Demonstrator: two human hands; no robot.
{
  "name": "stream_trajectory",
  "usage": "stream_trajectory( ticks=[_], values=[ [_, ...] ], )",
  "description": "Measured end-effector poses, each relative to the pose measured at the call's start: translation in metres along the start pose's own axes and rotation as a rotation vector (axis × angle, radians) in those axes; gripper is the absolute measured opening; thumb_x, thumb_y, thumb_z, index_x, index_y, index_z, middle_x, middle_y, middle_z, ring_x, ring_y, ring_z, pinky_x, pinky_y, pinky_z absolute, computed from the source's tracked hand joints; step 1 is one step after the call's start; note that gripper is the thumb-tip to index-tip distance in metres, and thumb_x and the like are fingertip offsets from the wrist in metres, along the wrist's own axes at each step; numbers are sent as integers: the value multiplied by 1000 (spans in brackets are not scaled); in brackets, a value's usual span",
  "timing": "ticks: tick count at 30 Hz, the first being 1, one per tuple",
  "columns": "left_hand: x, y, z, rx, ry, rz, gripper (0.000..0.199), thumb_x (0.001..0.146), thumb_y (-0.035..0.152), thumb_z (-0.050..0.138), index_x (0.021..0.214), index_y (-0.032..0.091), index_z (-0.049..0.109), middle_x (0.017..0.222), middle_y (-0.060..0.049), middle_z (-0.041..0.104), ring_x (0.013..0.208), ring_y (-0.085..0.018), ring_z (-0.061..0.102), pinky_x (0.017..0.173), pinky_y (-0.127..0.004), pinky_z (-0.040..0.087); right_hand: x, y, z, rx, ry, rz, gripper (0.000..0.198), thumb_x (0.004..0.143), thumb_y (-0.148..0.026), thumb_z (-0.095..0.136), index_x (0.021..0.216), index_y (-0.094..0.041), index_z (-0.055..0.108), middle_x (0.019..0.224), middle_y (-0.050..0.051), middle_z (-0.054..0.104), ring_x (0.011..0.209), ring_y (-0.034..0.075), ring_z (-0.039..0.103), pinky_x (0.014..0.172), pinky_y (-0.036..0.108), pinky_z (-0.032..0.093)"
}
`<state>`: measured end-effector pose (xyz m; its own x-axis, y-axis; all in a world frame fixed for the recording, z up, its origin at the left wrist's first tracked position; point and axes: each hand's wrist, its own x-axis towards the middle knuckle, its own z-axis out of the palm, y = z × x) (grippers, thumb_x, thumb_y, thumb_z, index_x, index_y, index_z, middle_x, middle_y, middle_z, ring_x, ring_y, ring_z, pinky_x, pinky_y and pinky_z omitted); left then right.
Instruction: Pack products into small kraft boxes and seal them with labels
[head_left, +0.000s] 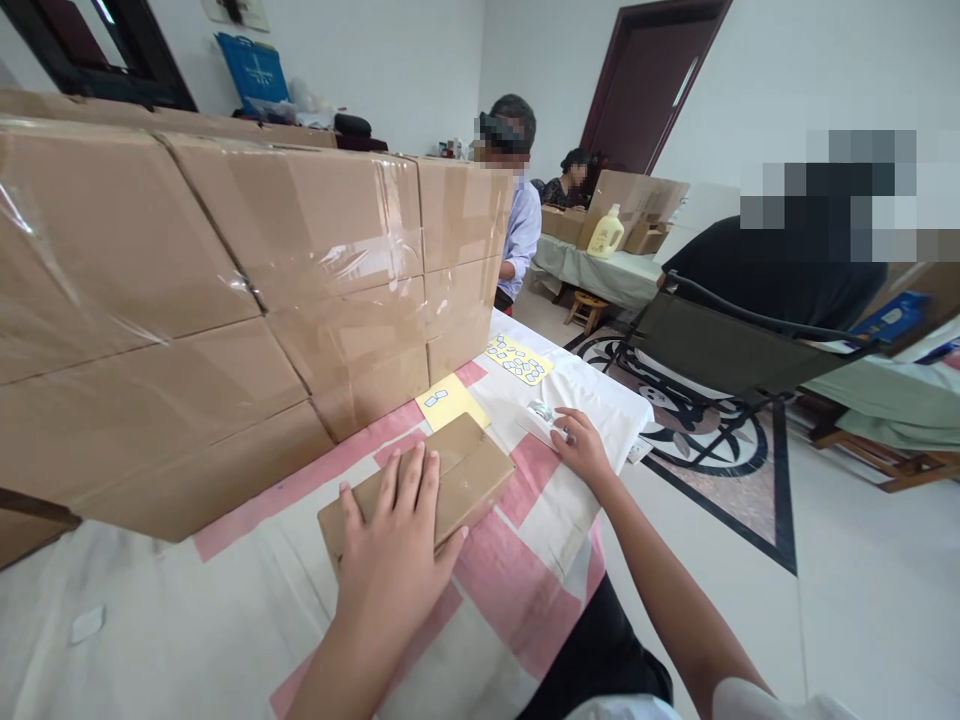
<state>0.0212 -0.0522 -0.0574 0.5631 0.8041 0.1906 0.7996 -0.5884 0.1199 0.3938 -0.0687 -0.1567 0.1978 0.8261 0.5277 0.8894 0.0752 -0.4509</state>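
Observation:
My left hand (397, 540) lies with fingers spread on top of a small brown cardboard box (457, 460), pressing on its lid. The box is closed and rests flat on the cloth. Off its right end, my right hand (581, 447) has its fingers curled at a small whitish, shiny thing (541, 410), too small and partly covered to name. Just beyond the box lies a yellow card (452, 398) bearing two outlined shapes. Farther off, another yellow sheet (519, 360) carries several outlined shapes.
Large taped cartons (345, 220) form a wall along the left side. A pink-and-white cloth (517, 570) covers the table. A small pale square (88, 625) lies at left. One person stands beyond the cartons; others sit farther off, one in a folding chair (705, 330).

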Motion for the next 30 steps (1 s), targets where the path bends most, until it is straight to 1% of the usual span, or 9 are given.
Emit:
stream_trajectory(
  ticks=[5, 10, 14, 17, 19, 21, 25, 27, 30],
  values=[
    [1, 0, -2, 32, -30, 7, 74, 94, 48, 41, 158, 14, 27, 167, -10, 20, 152, -40, 23, 115, -80, 9, 1, -1, 0, -5, 26, -17, 23, 92, -27, 56, 114, -23, 62, 122, 12, 65, 114, 28, 61, 93, 45, 54],
    [0, 3, -9, 122, -60, 3, 71, 96, 43, 37, 159, 12, 23, 168, -10, 18, 152, -39, 23, 114, -78, 20, 1, 1, 1, 2, 10, -30, 12, 92, -27, 56, 99, -24, 65, 122, 10, 66, 109, 27, 62, 92, 44, 54],
    [-1, 5, -13, 165, -69, -3, 70, 97, 44, 36, 159, 13, 23, 168, -9, 18, 153, -37, 24, 114, -76, 25, 1, 1, 1, -2, 27, 24, 32, 91, -29, 58, 123, -23, 57, 122, 11, 63, 104, 27, 64, 88, 44, 55],
    [0, 5, -13, 166, -65, -3, 70, 97, 44, 38, 159, 15, 25, 168, -9, 20, 153, -38, 24, 114, -76, 25, 0, 0, 1, 5, 18, 11, 13, 93, -30, 57, 103, -24, 62, 123, 11, 62, 104, 26, 64, 84, 41, 56],
    [0, 5, -12, 168, -65, -3, 70, 97, 43, 38, 159, 15, 24, 168, -9, 20, 153, -38, 24, 114, -76, 26, 0, 0, 2, 3, 11, -7, 10, 94, -30, 55, 93, -24, 63, 124, 11, 62, 105, 26, 64, 84, 41, 56],
    [0, 6, -11, 175, -68, -3, 70, 97, 43, 38, 159, 14, 23, 168, -8, 19, 153, -38, 24, 113, -77, 26, 1, 0, 2, -13, 11, -7, 12, 94, -29, 55, 101, -24, 63, 123, 11, 62, 109, 27, 63, 86, 42, 55],
    [1, 5, -11, 193, -80, -1, 70, 98, 44, 35, 159, 13, 21, 168, -6, 16, 153, -36, 23, 112, -77, 28, 0, -1, 3, -29, 1, 46, 45, 93, -29, 56, 137, -24, 49, 128, 12, 59, 109, 27, 62, 88, 43, 56],
    [1, 5, -12, 194, -84, 0, 70, 98, 44, 35, 159, 12, 21, 168, -6, 16, 153, -36, 24, 111, -77, 28, 0, -1, 2, -27, -6, 42, 48, 94, -29, 55, 141, -25, 47, 133, 12, 57, 109, 26, 62, 87, 42, 56],
    [1, 5, -12, 186, -82, -3, 71, 97, 44, 36, 159, 12, 22, 168, -7, 17, 153, -37, 24, 112, -77, 27, 1, -1, 1, -34, -26, -33, 36, 96, -27, 51, 131, -25, 57, 129, 11, 59, 113, 28, 59, 90, 43, 55]
  ],
)
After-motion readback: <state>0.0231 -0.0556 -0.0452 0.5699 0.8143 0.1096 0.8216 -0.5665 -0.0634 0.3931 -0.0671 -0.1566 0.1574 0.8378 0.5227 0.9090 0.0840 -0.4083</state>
